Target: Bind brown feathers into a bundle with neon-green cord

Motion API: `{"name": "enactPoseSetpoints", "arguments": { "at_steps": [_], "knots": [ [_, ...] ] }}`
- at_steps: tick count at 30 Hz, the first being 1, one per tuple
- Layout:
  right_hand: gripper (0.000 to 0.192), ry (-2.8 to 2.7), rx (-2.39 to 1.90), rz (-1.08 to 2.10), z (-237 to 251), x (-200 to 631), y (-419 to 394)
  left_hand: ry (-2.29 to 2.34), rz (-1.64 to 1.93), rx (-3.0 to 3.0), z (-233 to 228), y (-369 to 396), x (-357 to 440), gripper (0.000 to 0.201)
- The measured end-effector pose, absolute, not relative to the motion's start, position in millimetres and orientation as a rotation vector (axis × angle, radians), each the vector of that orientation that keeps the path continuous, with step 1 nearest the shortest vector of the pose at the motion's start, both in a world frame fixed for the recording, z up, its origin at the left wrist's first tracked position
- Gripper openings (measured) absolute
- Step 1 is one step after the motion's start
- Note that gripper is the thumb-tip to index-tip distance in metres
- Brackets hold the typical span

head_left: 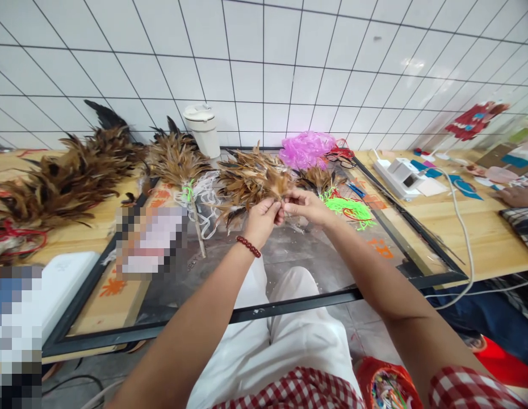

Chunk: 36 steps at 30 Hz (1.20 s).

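My left hand [264, 220], a dark red bead bracelet at its wrist, pinches near the lower end of a brown feather bundle [250, 175] above the glass. My right hand [307, 205] meets it there, thumb and fingers closed on the same spot; the exact bit between the fingertips is too small to make out. Left of them lies another brown feather bundle [176, 159] on a thin stick [199, 230], tied with green string, next to white strips [208, 196]. To the right are a smaller feather bunch [319, 178] and bright green strings [348, 208].
A black-framed glass panel [289, 303] spans the wooden table. Behind stand a white lidded cup [203, 128] and a pink plastic bag [306, 149]. A large feather pile [72, 176] lies left, a white power strip [401, 177] with cable right. Another person's hand [519, 196] rests far right.
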State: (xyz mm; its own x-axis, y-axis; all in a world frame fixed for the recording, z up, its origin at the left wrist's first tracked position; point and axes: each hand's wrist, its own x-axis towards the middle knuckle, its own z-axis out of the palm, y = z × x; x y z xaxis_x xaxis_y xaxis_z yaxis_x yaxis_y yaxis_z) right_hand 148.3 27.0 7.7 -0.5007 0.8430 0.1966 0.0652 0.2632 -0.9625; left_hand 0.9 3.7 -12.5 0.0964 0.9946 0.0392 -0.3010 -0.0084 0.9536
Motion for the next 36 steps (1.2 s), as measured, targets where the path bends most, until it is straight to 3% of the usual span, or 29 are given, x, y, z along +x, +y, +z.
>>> {"name": "enactPoseSetpoints", "arguments": {
  "at_steps": [2,9,15,22,31,36],
  "knots": [
    [0.038,-1.739,-0.804,1.432,10,148,25,0.929,1.208,1.149,-14,3,1,0.024],
    [0.038,-1.658,-0.905,1.323,6,142,23,0.947,1.075,1.171,-16,-2,6,0.026],
    [0.034,-1.512,-1.114,0.884,6,161,39,0.976,1.336,0.965,-9,3,0,0.021],
    [0.025,-2.161,-1.9,0.414,10,181,39,0.989,1.493,0.715,-4,9,-7,0.021],
    [0.008,-2.169,-1.787,0.576,13,173,35,0.965,1.477,0.683,-8,9,-5,0.021],
    [0.01,-1.586,-1.341,1.218,13,172,37,0.983,1.489,0.66,-6,8,-3,0.022]
  ]
}}
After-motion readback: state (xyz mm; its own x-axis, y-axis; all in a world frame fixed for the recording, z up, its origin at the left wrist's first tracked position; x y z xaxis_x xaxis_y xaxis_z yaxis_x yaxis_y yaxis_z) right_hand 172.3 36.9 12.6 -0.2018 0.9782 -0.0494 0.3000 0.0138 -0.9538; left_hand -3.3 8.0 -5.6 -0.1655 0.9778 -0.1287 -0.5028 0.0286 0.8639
